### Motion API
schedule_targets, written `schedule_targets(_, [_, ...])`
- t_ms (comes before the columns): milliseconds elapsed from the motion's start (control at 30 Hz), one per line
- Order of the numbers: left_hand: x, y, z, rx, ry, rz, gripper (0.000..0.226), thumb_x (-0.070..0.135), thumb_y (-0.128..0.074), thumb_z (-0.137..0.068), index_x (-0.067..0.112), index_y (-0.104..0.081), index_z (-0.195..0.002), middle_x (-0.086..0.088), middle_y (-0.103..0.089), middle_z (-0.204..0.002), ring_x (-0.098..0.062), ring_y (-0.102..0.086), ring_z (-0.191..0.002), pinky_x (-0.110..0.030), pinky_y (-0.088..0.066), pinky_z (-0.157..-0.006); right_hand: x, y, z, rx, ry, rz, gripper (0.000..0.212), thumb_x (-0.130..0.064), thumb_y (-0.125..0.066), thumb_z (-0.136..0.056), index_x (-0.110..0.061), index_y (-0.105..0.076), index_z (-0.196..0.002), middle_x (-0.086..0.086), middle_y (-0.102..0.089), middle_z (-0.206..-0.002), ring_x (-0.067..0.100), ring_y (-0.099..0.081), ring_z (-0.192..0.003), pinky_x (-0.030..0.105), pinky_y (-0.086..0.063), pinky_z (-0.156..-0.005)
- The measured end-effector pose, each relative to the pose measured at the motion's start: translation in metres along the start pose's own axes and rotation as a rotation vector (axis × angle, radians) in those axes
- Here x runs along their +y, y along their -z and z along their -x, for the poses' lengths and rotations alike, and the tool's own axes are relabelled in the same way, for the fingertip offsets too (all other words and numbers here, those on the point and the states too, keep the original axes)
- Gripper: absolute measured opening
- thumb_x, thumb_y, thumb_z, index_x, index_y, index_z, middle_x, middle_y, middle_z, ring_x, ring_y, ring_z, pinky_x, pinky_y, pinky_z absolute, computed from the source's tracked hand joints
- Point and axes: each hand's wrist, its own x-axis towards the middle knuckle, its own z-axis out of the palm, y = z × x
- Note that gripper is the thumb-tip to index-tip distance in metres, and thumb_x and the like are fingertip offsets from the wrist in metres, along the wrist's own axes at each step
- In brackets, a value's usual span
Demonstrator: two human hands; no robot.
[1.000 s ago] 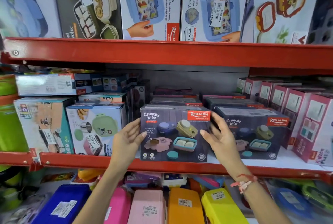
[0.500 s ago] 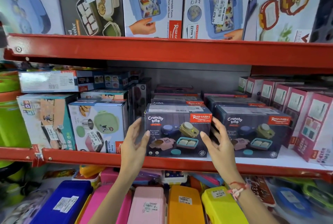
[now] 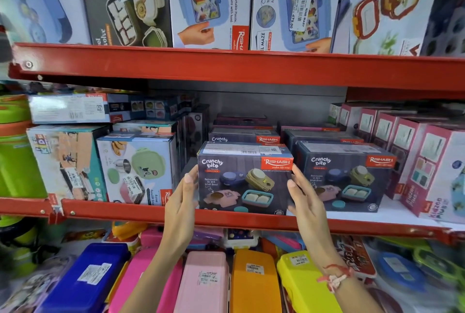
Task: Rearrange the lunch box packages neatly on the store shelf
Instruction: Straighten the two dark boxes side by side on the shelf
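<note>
Dark box (image 3: 245, 179) set at front edge of middle shelf (image 3: 226, 219), twin box (image 3: 344, 177) just right. Box flanked by left hand (image 3: 182, 202) and right hand (image 3: 305, 199), palms open, flat against sides, likely for squaring it in line with twin.

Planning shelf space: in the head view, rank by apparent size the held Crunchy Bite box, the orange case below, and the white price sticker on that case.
1. Crunchy Bite box
2. orange case, though it runs off the frame and sits nearer, so this ranking is unsure
3. price sticker, clearly smallest
</note>
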Motion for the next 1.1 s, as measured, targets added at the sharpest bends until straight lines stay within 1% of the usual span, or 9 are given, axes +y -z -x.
schedule_targets(133, [-0.001,-0.002,0.005,0.032,0.005,-0.022,0.046,0.053,-0.027,-0.090,0.036,-0.049,-0.127,0.010,-0.056,-0.132,-0.004,-0.050,-0.122,-0.043,-0.039,-0.107,0.003,0.001,0.004,-0.025,0.013,0.039,0.051,-0.052,-0.049,-0.089,-0.054,-0.038,-0.139,-0.038,-0.043,-0.128,-0.017,-0.048,-0.116,0.045,-0.041,-0.111])
schedule_targets(300, [-0.002,-0.007,0.012,0.096,0.028,-0.067,0.043,0.057,-0.026,-0.088,0.044,-0.053,-0.119,0.016,-0.059,-0.124,-0.003,-0.051,-0.119,-0.041,-0.041,-0.104,0.005,0.007,0.004,-0.059,0.030,0.062,0.053,-0.054,-0.050,-0.088,-0.055,-0.036,-0.139,-0.026,-0.045,-0.139,0.001,-0.046,-0.129,0.044,-0.042,-0.110])
schedule_targets(467, [0.010,-0.034,0.026,0.372,-0.077,-0.203,0.031,0.039,-0.031,-0.094,0.031,-0.056,-0.110,0.003,-0.060,-0.117,-0.010,-0.053,-0.108,-0.030,-0.042,-0.093,-0.001,0.031,0.004,-0.030,0.082,0.074,0.046,-0.048,-0.050,-0.087,-0.045,-0.049,-0.132,-0.021,-0.051,-0.135,-0.007,-0.050,-0.122,0.011,-0.045,-0.090])
schedule_targets(567, [0.020,-0.065,0.032,0.355,-0.126,-0.163,0.024,0.030,-0.037,-0.093,0.029,-0.060,-0.100,0.007,-0.065,-0.104,-0.010,-0.061,-0.097,-0.035,-0.051,-0.085,-0.003,0.058,0.001,0.033,0.129,0.053,0.034,-0.038,-0.053,-0.091,-0.035,-0.059,-0.124,-0.015,-0.061,-0.126,-0.005,-0.056,-0.115,0.013,-0.049,-0.090])
schedule_targets(700, [0.034,-0.126,0.041,0.221,-0.163,-0.084,0.024,0.021,-0.040,-0.093,0.023,-0.064,-0.096,0.010,-0.070,-0.091,-0.004,-0.064,-0.089,-0.021,-0.053,-0.078,-0.002,0.102,-0.005,0.137,0.167,0.050,0.027,-0.029,-0.051,-0.095,-0.027,-0.063,-0.119,-0.017,-0.064,-0.123,-0.002,-0.058,-0.113,0.008,-0.045,-0.089])
schedule_targets(800, [0.037,-0.174,0.048,0.093,-0.158,-0.055,0.024,0.023,-0.040,-0.093,0.024,-0.063,-0.102,0.008,-0.069,-0.101,-0.004,-0.063,-0.095,-0.029,-0.053,-0.085,-0.001,0.136,-0.010,0.214,0.189,0.060,0.030,-0.035,-0.050,-0.094,-0.024,-0.062,-0.119,-0.010,-0.064,-0.126,-0.003,-0.058,-0.113,0.005,-0.043,-0.087])
schedule_targets(900, [0.034,-0.211,0.057,0.032,-0.139,-0.059,0.029,0.029,-0.039,-0.093,0.031,-0.055,-0.117,0.015,-0.061,-0.120,0.004,-0.053,-0.112,-0.023,-0.045,-0.096,0.001,0.165,-0.014,0.261,0.158,0.040,0.037,-0.041,-0.048,-0.089,-0.024,-0.056,-0.121,-0.004,-0.059,-0.126,-0.010,-0.053,-0.111,0.003,-0.040,-0.086])
schedule_targets(1000, [0.028,-0.232,0.062,0.043,-0.082,-0.093,0.043,0.040,-0.031,-0.093,0.033,-0.034,-0.135,0.019,-0.040,-0.141,0.006,-0.034,-0.129,-0.020,-0.029,-0.106,0.005,0.184,-0.020,0.226,0.101,0.059,0.046,-0.046,-0.045,-0.088,-0.030,-0.047,-0.131,-0.003,-0.047,-0.136,0.007,-0.045,-0.127,0.020,-0.035,-0.102])
schedule_targets(1100, [0.024,-0.242,0.059,0.053,-0.003,-0.100,0.054,0.050,-0.022,-0.090,0.034,-0.019,-0.142,0.019,-0.024,-0.149,0.004,-0.021,-0.136,-0.019,-0.018,-0.107,0.006,0.194,-0.030,0.146,-0.032,0.057,0.062,-0.055,-0.040,-0.087,-0.034,-0.034,-0.145,-0.010,-0.034,-0.148,0.006,-0.033,-0.135,0.029,-0.025,-0.111])
